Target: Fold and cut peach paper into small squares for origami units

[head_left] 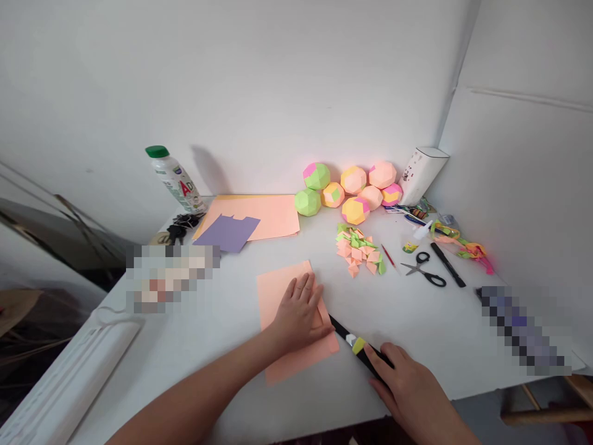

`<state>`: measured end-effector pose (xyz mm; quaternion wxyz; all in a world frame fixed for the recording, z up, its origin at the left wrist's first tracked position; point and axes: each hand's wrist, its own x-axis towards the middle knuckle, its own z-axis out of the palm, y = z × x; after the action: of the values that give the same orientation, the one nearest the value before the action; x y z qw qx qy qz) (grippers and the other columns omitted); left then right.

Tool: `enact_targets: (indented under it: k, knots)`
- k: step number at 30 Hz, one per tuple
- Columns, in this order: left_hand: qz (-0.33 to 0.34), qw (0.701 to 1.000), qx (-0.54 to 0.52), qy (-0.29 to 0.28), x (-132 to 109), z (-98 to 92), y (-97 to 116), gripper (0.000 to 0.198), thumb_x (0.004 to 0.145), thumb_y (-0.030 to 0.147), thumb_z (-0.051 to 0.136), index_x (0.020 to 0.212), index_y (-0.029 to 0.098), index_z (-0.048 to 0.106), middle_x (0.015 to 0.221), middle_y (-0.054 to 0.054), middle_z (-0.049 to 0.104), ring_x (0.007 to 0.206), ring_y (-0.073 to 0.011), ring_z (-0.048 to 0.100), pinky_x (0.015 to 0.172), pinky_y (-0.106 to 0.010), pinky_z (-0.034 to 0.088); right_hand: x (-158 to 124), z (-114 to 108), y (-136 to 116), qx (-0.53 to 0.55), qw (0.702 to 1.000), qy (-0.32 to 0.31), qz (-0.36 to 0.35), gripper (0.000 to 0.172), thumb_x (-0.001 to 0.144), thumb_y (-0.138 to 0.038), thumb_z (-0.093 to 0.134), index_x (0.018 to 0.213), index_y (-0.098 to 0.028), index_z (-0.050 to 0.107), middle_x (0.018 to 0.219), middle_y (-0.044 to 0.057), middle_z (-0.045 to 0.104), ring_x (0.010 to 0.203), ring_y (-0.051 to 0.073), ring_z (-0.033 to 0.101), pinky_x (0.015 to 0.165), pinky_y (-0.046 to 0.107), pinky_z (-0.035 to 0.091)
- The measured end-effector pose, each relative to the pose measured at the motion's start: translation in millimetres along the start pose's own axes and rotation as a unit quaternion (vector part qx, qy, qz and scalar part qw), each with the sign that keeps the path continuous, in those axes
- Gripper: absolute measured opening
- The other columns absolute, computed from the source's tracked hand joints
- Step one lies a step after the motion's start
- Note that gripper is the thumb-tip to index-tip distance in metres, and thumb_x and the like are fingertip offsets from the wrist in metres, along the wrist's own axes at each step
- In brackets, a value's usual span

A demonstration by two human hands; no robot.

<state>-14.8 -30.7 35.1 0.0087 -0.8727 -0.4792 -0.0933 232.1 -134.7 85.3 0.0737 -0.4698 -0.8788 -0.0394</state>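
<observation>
A sheet of peach paper point(273, 296) lies on the white table, its right edge seemingly folded over or doubled by a strip. My left hand point(299, 312) is spread flat on the sheet near that edge, holding nothing. In my right hand point(401, 377) is a black and yellow utility knife point(358, 345), its handle wrapped by the fingers. The dark blade points up and left and reaches the paper's right edge, just beside my left hand. Whether the tip is under or against the paper cannot be made out.
Behind the sheet are small paper pieces point(356, 247), several faceted paper balls point(354, 180), purple paper point(227, 233) and peach sheets point(269, 216). A red pencil point(388, 255), glue bottle point(417, 238), scissors point(424, 270) and black pen point(447, 264) lie right. A white bottle point(176, 179) stands left.
</observation>
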Motion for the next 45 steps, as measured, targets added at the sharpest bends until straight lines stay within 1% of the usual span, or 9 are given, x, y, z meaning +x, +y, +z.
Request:
enact_targets:
  k: [4, 10, 16, 23, 31, 35, 38, 42, 45]
  knots:
    - [0.018, 1.000, 0.010, -0.002, -1, 6.8, -3, 0.090, 0.085, 0.073, 0.028, 0.142, 0.005, 0.036, 0.150, -0.020, 0.029, 0.142, -0.0350, 0.016, 0.114, -0.049, 0.011, 3, -1, 0, -0.011, 1.000, -0.019, -0.004, 0.034, 0.089, -0.016, 0.042, 0.119, -0.014, 0.058, 0.088, 0.010, 0.061, 0.072, 0.019, 0.062, 0.055, 0.027, 0.055]
    - [0.006, 1.000, 0.011, -0.011, -1, 6.2, -2, 0.073, 0.095, 0.060, 0.022, 0.142, 0.006, 0.039, 0.151, -0.019, 0.028, 0.142, -0.0332, 0.019, 0.114, -0.047, 0.013, 4, -2, -1, -0.018, 1.000, -0.024, -0.001, 0.035, 0.089, -0.017, 0.042, 0.120, -0.013, 0.058, 0.088, 0.011, 0.061, 0.072, 0.020, 0.063, 0.052, 0.028, 0.055]
    - [0.013, 1.000, 0.008, -0.016, -2, 4.6, -1, 0.074, 0.093, 0.061, 0.026, 0.144, 0.008, 0.036, 0.151, -0.019, 0.027, 0.142, -0.0354, 0.017, 0.114, -0.049, 0.012, 11, -1, 0, -0.024, 1.000, -0.002, -0.004, 0.034, 0.091, -0.017, 0.039, 0.117, -0.013, 0.060, 0.086, 0.010, 0.060, 0.069, 0.019, 0.062, 0.050, 0.026, 0.052]
    - [0.014, 1.000, 0.008, -0.021, -1, 4.1, -1, 0.074, 0.093, 0.061, 0.027, 0.144, 0.008, 0.035, 0.152, -0.021, 0.024, 0.142, -0.0369, 0.016, 0.113, -0.051, 0.011, 22, 1, -3, -0.042, 0.999, -0.018, 0.006, 0.034, 0.085, -0.013, 0.049, 0.116, -0.013, 0.062, 0.084, 0.009, 0.061, 0.070, 0.019, 0.062, 0.051, 0.026, 0.051]
    - [0.013, 1.000, 0.013, -0.009, -1, 5.7, -1, 0.075, 0.093, 0.061, 0.025, 0.144, 0.008, 0.034, 0.151, -0.020, 0.026, 0.142, -0.0356, 0.016, 0.114, -0.050, 0.010, 45, 0, -3, -0.028, 0.995, -0.083, 0.056, 0.042, 0.081, -0.015, 0.061, 0.123, -0.018, 0.060, 0.090, 0.008, 0.063, 0.078, 0.020, 0.063, 0.056, 0.026, 0.052]
    - [0.007, 1.000, 0.010, -0.010, -1, 6.9, -2, 0.080, 0.092, 0.063, 0.023, 0.144, 0.003, 0.033, 0.152, -0.020, 0.024, 0.142, -0.0344, 0.017, 0.114, -0.048, 0.009, 63, -1, -3, -0.021, 0.989, -0.121, 0.083, 0.043, 0.083, -0.017, 0.061, 0.126, -0.019, 0.059, 0.096, 0.009, 0.064, 0.082, 0.020, 0.064, 0.060, 0.026, 0.053]
    - [0.004, 1.000, 0.009, -0.017, -3, 5.4, 0, 0.082, 0.092, 0.063, 0.021, 0.143, 0.001, 0.033, 0.152, -0.021, 0.024, 0.142, -0.0343, 0.017, 0.114, -0.047, 0.010, 65, -1, -5, -0.022, 0.987, -0.133, 0.091, 0.043, 0.085, -0.017, 0.060, 0.127, -0.018, 0.058, 0.099, 0.010, 0.064, 0.084, 0.020, 0.064, 0.063, 0.028, 0.054]
    - [0.028, 1.000, -0.001, -0.013, -7, -2.6, 9, 0.080, 0.091, 0.064, 0.027, 0.138, 0.001, 0.040, 0.148, -0.023, 0.032, 0.139, -0.0371, 0.024, 0.112, -0.050, 0.018, 52, -2, -10, -0.032, 0.990, -0.121, 0.071, 0.045, 0.082, -0.016, 0.062, 0.126, -0.017, 0.058, 0.096, 0.010, 0.064, 0.081, 0.021, 0.064, 0.060, 0.029, 0.055]
    - [0.031, 0.999, -0.009, -0.003, -4, -10.5, 11, 0.058, 0.092, 0.051, 0.041, 0.125, 0.005, 0.054, 0.138, -0.022, 0.047, 0.132, -0.0343, 0.039, 0.109, -0.047, 0.026, 39, -1, -10, -0.040, 0.994, -0.094, 0.047, 0.045, 0.079, -0.014, 0.063, 0.124, -0.015, 0.060, 0.092, 0.010, 0.064, 0.077, 0.021, 0.064, 0.058, 0.028, 0.055]
